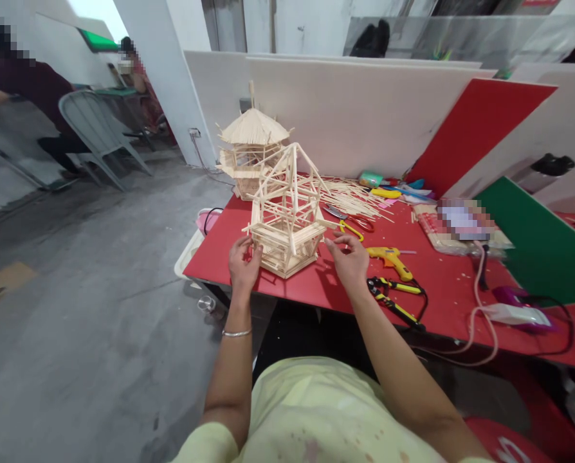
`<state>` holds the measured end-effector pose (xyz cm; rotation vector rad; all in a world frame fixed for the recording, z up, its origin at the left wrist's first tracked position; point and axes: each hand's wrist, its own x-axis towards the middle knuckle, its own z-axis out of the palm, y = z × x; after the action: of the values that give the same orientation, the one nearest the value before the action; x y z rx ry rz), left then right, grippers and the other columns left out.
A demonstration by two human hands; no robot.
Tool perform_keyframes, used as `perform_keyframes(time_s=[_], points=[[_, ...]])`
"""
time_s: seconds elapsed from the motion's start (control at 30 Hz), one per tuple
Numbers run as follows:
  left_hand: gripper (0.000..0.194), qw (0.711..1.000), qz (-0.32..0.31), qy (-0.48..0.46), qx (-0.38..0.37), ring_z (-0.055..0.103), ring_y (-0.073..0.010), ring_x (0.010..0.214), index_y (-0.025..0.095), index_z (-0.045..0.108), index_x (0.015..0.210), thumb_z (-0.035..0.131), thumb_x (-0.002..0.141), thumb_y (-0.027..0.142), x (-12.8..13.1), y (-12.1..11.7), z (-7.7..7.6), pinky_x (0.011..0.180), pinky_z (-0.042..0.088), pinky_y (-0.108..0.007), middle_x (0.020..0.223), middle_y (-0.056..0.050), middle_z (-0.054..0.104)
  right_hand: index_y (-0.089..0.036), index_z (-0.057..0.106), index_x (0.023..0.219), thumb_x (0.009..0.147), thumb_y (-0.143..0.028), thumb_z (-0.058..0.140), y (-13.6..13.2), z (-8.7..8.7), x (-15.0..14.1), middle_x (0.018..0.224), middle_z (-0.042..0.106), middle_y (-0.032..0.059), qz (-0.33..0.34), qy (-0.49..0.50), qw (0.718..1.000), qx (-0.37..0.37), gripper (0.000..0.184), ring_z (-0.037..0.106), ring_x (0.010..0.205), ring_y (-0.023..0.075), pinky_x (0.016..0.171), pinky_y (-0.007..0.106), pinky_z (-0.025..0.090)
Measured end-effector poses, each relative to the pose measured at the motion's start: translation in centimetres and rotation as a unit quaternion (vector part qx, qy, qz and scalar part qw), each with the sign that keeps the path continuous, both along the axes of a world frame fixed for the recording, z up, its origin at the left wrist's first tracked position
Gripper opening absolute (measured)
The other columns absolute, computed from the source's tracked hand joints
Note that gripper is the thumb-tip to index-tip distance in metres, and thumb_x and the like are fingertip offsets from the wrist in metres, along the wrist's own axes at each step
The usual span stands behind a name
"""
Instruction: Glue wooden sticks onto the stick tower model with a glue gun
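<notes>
A small pavilion model of thin wooden sticks (294, 243) stands upright near the front edge of the red table, its roof still a bare open frame. My left hand (244, 262) has its fingers and thumb closed at the model's lower left side. On the opposite side, my right hand (351, 262) curls its thumb and fingertips against the lower right corner. Some fingertips are hidden by the sticks. Behind it is another stick pavilion (253, 128) with a fully covered roof. Scissors (357, 222) with red handles lie to the right of the model.
Right of my right hand lie a yellow glue gun (391, 260) and black-and-yellow pliers (398, 302). Loose sticks (352, 196) are piled behind. A phone (464, 218) with a pink cable rests on packaged material. A white partition (365, 116) lines the back; people sit at far left.
</notes>
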<state>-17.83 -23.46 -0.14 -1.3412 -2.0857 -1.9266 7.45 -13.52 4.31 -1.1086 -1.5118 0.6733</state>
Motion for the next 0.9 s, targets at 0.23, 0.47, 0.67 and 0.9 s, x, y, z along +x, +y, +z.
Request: perform_keyframes(time_s=[0.23,0.47,0.67,0.9], points=[[0.027,1.000,-0.001,-0.009,-0.007,0.064,-0.0254,0.119,0.021,0.075,0.106,0.072,0.087,0.040,0.1,-0.5,0.5,0.102,0.052,-0.041,0.124,-0.011,0.070,-0.024,0.052,0.087,0.076,-0.042,0.077,2.1,-0.9,-1.3,0.100,0.077,0.0055,0.052,0.109,0.992,-0.033,0.032,0.073,0.100,0.0230,0.088,0.038,0.056],[0.028,0.998,0.030,-0.052,0.002,0.062,-0.0244,0.122,0.022,0.076,0.109,0.073,0.087,0.039,0.8,-1.7,0.9,0.096,0.055,-0.035,0.134,-0.012,0.063,-0.023,0.056,0.086,0.077,-0.043,0.080,0.3,-0.4,-0.2,0.087,0.075,0.0029,0.057,0.106,0.992,-0.033,0.032,0.074,0.089,0.0210,0.086,0.037,0.057],[0.020,0.989,0.129,-0.029,0.067,0.066,-0.0192,0.099,0.020,0.077,0.100,0.068,0.091,0.035,2.5,-4.1,3.0,0.087,0.055,-0.032,0.107,-0.008,0.069,-0.023,0.059,0.083,0.085,-0.037,0.076,-4.4,1.6,1.0,0.091,0.078,0.0037,0.080,0.026,0.996,-0.007,0.022,0.073,0.089,0.0199,0.087,0.036,0.053],[0.034,0.949,-0.219,-0.214,-0.078,0.065,-0.0168,0.072,0.017,0.080,0.082,0.072,0.087,0.049,9.1,-4.5,4.6,0.069,0.052,-0.026,0.071,-0.001,0.070,-0.023,0.059,0.073,0.088,-0.027,0.072,-8.7,2.2,1.7,0.084,0.077,0.0016,0.133,-0.042,0.990,0.035,0.020,0.066,0.075,0.0159,0.074,0.030,0.049]])
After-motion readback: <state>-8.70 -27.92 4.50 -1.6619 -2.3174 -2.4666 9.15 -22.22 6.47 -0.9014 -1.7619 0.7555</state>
